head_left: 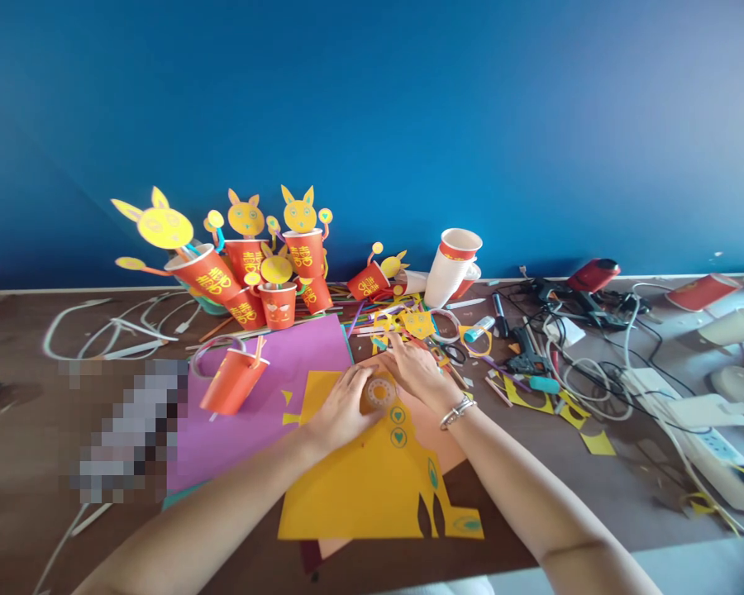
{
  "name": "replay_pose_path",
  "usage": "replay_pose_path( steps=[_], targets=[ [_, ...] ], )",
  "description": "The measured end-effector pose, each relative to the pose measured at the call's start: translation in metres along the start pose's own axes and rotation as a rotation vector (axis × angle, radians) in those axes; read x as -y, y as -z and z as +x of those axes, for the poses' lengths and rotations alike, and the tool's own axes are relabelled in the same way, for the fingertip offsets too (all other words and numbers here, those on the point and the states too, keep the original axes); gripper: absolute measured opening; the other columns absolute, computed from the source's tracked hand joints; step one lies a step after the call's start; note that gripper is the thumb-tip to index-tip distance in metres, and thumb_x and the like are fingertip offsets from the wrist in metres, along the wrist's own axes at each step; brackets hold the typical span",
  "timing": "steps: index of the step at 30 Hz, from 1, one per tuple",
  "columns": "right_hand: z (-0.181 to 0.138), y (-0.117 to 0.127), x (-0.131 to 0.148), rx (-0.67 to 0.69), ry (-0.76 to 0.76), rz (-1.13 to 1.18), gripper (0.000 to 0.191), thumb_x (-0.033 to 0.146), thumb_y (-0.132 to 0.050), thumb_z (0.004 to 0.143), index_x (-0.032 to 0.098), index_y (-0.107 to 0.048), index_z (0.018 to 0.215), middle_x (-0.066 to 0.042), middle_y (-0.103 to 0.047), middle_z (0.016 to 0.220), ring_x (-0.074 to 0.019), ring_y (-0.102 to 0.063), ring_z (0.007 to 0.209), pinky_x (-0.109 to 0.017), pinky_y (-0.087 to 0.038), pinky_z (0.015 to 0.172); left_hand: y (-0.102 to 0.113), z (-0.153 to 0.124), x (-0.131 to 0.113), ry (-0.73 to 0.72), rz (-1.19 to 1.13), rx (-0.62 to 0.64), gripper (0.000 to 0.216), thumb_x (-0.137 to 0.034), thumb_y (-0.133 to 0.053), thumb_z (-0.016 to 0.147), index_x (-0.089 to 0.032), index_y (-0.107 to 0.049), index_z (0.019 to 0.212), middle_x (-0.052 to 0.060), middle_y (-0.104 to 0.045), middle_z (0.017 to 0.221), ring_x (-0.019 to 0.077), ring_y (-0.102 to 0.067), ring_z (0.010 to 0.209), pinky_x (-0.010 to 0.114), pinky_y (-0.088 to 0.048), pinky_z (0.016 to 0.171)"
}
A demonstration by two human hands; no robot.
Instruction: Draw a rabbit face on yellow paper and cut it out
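While forearms point(236, 496) angle inward | left hand point(342, 408) curls round tape roll point(380, 393) | right hand point(417, 372) beside, grip unclear

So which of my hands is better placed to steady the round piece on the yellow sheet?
Likely your left hand: it curls beside the round piece, while your right hand points toward the paper scraps.

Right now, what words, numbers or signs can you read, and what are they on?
"囍" in gold, on several red cups.
Heart signs inside circles, drawn on the yellow paper.
Too small to read: gold marks on the red band of the white cup, any print on the marker, and marks on the round piece by the left hand.
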State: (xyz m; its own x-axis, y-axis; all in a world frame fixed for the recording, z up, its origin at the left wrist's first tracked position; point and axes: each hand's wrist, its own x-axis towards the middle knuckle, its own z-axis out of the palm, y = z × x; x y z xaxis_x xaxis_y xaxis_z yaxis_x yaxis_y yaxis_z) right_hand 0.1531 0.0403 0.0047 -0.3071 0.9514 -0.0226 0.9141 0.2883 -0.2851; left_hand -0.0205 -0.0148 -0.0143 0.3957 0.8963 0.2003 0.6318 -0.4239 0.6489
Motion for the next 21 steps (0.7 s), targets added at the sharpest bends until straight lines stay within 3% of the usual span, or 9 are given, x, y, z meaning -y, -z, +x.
replay_pose_path(
  steps=[4, 7, 10, 12, 15, 17, 21],
  targets=[
    [-0.005, 0.005, -0.004, -0.158, 0.058, 0.308, 0.051, 0.024, -0.043, 0.089, 0.016, -0.034, 0.139, -0.013, -0.066, 0.104, -0.0227, -0.063, 0.088, -0.032, -0.045, 0.077, -0.003, 0.0, 0.007, 0.02, -0.025, -0.017, 0.055, -0.024, -0.071, 0.073, -0.019, -0.045, 0.121, 0.011, -0.049, 0.123, 0.0252, -0.052, 0.117, 0.042, -0.044, 0.101],
    [-0.005, 0.013, -0.008, -0.23, 0.108, 0.556, 0.045, 0.018, -0.038, 0.086, 0.02, -0.046, 0.13, -0.01, -0.065, 0.105, -0.0215, -0.06, 0.093, -0.035, -0.045, 0.083, -0.004, 0.002, 0.009, 0.022, -0.034, -0.019, 0.05, -0.021, -0.07, 0.072, -0.021, -0.048, 0.117, 0.009, -0.049, 0.121, 0.0244, -0.054, 0.115, 0.042, -0.046, 0.099],
    [0.0, 0.02, -0.011, -0.251, 0.071, 0.738, 0.035, 0.021, -0.032, 0.086, 0.021, -0.055, 0.111, -0.007, -0.065, 0.089, -0.0188, -0.062, 0.079, -0.033, -0.05, 0.074, -0.003, 0.002, 0.006, 0.03, -0.04, -0.032, 0.056, -0.021, -0.07, 0.072, -0.022, -0.044, 0.122, 0.009, -0.05, 0.121, 0.0241, -0.054, 0.113, 0.042, -0.047, 0.096],
    [0.004, 0.026, -0.013, -0.246, 0.004, 1.084, 0.028, 0.024, -0.034, 0.083, 0.022, -0.056, 0.1, -0.005, -0.064, 0.082, -0.0184, -0.062, 0.073, -0.034, -0.052, 0.068, -0.002, 0.001, 0.005, -0.003, -0.045, -0.044, 0.053, -0.021, -0.069, 0.073, -0.021, -0.044, 0.119, 0.008, -0.053, 0.117, 0.0235, -0.055, 0.111, 0.041, -0.048, 0.095],
    [0.005, 0.033, -0.014, -0.111, -0.044, 1.642, 0.021, 0.024, -0.049, 0.071, 0.022, -0.054, 0.091, -0.003, -0.065, 0.08, -0.0196, -0.064, 0.075, -0.035, -0.052, 0.069, 0.0, -0.001, 0.003, -0.093, -0.026, -0.066, 0.037, -0.02, -0.066, 0.076, -0.02, -0.049, 0.109, 0.007, -0.058, 0.108, 0.0226, -0.055, 0.107, 0.04, -0.048, 0.093],
    [0.003, 0.037, -0.013, -0.013, -0.044, 1.728, 0.018, 0.024, -0.058, 0.068, 0.021, -0.055, 0.086, -0.003, -0.066, 0.079, -0.0187, -0.065, 0.074, -0.033, -0.05, 0.068, 0.0, -0.001, 0.004, -0.134, -0.007, -0.088, 0.03, -0.019, -0.063, 0.079, -0.02, -0.051, 0.106, 0.006, -0.059, 0.106, 0.0214, -0.056, 0.105, 0.038, -0.048, 0.092],
    [-0.005, 0.038, -0.006, 0.037, -0.087, 1.554, 0.023, 0.04, -0.06, 0.078, 0.018, -0.053, 0.075, -0.003, -0.065, 0.069, -0.0143, -0.062, 0.061, -0.025, -0.044, 0.057, 0.0, 0.0, 0.005, -0.15, 0.009, -0.083, 0.016, -0.021, -0.061, 0.082, -0.021, -0.057, 0.097, 0.005, -0.06, 0.106, 0.0189, -0.057, 0.1, 0.035, -0.05, 0.087]
  ],
)
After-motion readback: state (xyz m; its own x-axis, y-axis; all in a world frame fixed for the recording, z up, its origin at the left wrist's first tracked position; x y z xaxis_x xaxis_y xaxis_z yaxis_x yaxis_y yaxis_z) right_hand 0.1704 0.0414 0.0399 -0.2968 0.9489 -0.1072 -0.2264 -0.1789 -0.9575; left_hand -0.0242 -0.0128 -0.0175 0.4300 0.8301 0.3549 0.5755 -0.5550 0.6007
